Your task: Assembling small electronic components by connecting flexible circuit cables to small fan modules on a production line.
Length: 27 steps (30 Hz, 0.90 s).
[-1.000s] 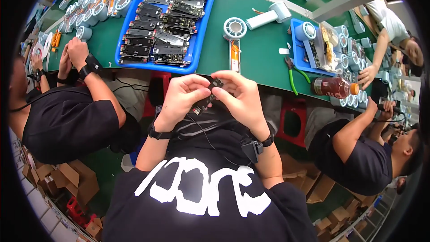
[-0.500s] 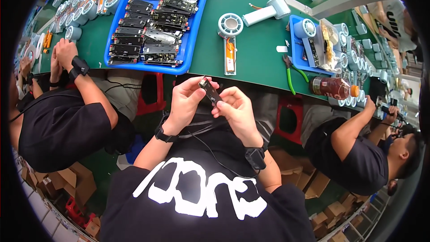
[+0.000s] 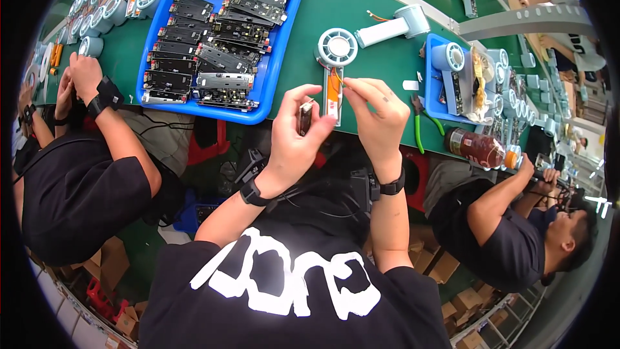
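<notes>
A light-blue handheld fan (image 3: 338,47) lies on the green bench in front of me, its round head away from me and its handle open. Inside the handle sit an orange battery (image 3: 333,85) and thin coloured wires. My left hand (image 3: 292,142) is closed round a narrow dark circuit board (image 3: 305,118), held upright beside the handle and partly hidden by the fingers. The thumb of that hand reaches to the handle's near end. Right of the handle, my right hand (image 3: 381,116) pinches a thin wire (image 3: 341,81) between thumb and fingertips.
A blue tray (image 3: 274,64) heaped with circuit boards stands at left. A second fan (image 3: 394,26) lies beyond my right hand. Green-handled cutters (image 3: 418,123), a smaller blue tray (image 3: 434,100) and a drink bottle (image 3: 476,148) are at right. Co-workers sit on both sides.
Both hands have moved forward to the fan on the bench. My right hand has let go of the circuit board and taken hold of a wire; the board stays in my left hand.
</notes>
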Each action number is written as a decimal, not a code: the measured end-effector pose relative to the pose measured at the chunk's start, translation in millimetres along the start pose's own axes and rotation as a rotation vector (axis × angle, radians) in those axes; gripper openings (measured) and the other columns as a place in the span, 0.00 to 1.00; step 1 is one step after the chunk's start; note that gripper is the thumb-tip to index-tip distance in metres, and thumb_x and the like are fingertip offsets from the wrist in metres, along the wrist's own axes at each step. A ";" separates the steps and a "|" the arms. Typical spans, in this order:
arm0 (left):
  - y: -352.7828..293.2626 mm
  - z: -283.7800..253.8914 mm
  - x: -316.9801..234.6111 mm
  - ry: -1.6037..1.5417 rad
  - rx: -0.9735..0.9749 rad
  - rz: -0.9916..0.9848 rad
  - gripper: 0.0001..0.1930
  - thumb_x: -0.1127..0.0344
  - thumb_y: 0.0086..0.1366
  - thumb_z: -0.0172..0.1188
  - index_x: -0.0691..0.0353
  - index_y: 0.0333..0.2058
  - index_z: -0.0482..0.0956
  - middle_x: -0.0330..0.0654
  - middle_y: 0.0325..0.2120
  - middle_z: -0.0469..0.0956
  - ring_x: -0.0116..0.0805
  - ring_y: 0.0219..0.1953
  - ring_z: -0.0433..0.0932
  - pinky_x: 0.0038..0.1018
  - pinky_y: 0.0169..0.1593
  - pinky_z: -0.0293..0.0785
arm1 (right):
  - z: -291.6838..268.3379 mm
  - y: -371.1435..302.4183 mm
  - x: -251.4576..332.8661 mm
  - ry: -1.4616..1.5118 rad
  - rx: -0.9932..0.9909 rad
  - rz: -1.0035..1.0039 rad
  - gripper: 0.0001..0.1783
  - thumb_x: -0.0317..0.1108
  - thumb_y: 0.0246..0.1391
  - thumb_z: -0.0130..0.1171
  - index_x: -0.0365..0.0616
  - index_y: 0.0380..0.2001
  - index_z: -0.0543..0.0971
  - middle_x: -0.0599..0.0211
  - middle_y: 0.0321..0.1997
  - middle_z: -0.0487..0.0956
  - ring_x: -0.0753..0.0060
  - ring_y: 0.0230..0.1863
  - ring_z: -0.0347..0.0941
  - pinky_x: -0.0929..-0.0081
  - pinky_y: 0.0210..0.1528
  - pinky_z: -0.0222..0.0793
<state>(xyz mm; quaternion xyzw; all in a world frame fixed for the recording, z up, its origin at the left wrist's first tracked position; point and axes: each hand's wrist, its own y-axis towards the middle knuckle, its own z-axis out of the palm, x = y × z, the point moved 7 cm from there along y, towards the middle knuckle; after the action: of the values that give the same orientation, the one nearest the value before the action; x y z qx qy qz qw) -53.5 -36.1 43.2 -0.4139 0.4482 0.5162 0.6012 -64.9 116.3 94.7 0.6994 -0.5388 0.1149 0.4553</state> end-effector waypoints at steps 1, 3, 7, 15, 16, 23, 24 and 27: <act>3.0 4.3 -2.4 0.000 -0.004 -0.004 0.17 0.73 0.66 0.62 0.67 0.53 0.73 0.38 0.33 0.72 0.25 0.28 0.71 0.23 0.29 0.67 | 0.7 0.4 -4.2 0.041 -0.009 0.034 0.15 0.19 0.51 0.65 0.39 0.43 0.83 0.60 0.35 0.83 0.75 0.29 0.77 0.81 0.34 0.72; 10.3 15.8 -17.9 0.301 0.024 0.098 0.17 0.74 0.62 0.67 0.65 0.50 0.76 0.38 0.32 0.72 0.26 0.26 0.71 0.24 0.28 0.68 | 2.4 0.8 -12.1 0.123 -0.030 0.103 0.12 0.19 0.54 0.64 0.38 0.43 0.83 0.62 0.35 0.84 0.77 0.29 0.77 0.82 0.33 0.72; 20.9 13.7 -14.1 0.516 0.030 0.312 0.17 0.73 0.58 0.71 0.63 0.46 0.79 0.39 0.30 0.72 0.27 0.24 0.70 0.25 0.27 0.67 | 8.9 -2.0 -37.9 0.484 -0.115 0.507 0.08 0.20 0.58 0.62 0.35 0.42 0.82 0.63 0.37 0.84 0.81 0.29 0.77 0.83 0.31 0.71; 25.9 -0.2 -13.1 0.308 0.052 0.319 0.19 0.67 0.70 0.60 0.66 0.57 0.74 0.37 0.33 0.72 0.21 0.26 0.67 0.20 0.27 0.64 | 31.9 10.9 -34.4 0.751 -0.047 0.567 0.06 0.20 0.60 0.60 0.32 0.40 0.81 0.62 0.37 0.85 0.82 0.28 0.78 0.84 0.31 0.71; 27.7 -4.9 -8.7 0.187 0.020 0.255 0.19 0.66 0.72 0.56 0.66 0.59 0.73 0.37 0.35 0.73 0.21 0.27 0.67 0.20 0.27 0.64 | 32.6 9.7 -34.8 0.754 -0.042 0.566 0.06 0.20 0.60 0.60 0.32 0.40 0.81 0.62 0.37 0.85 0.82 0.28 0.78 0.84 0.31 0.71; 32.4 -1.2 14.7 -0.160 0.042 -0.052 0.19 0.63 0.78 0.48 0.67 0.61 0.70 0.37 0.38 0.73 0.19 0.28 0.69 0.17 0.28 0.66 | 25.1 16.6 -20.8 0.288 0.096 0.252 0.08 0.19 0.53 0.65 0.35 0.37 0.83 0.63 0.33 0.84 0.77 0.30 0.80 0.80 0.33 0.74; 33.1 0.7 16.1 -0.171 0.070 -0.062 0.19 0.62 0.78 0.47 0.66 0.61 0.70 0.37 0.38 0.73 0.19 0.28 0.69 0.17 0.28 0.66 | 25.3 16.6 -20.7 0.289 0.096 0.256 0.08 0.19 0.53 0.65 0.35 0.37 0.83 0.63 0.33 0.84 0.77 0.30 0.80 0.80 0.33 0.74; 33.8 -1.4 20.2 -0.162 0.089 -0.048 0.20 0.62 0.78 0.48 0.66 0.61 0.70 0.37 0.38 0.73 0.19 0.28 0.69 0.17 0.27 0.66 | 21.8 18.7 -10.6 0.156 0.054 0.097 0.08 0.19 0.49 0.66 0.37 0.35 0.83 0.62 0.32 0.83 0.73 0.30 0.80 0.78 0.32 0.74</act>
<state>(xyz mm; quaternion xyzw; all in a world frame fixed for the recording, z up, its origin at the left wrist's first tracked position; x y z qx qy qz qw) -85.8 -28.3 22.2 -0.3544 0.4104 0.5131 0.6654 -92.3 106.5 85.3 0.6734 -0.5315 0.2055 0.4709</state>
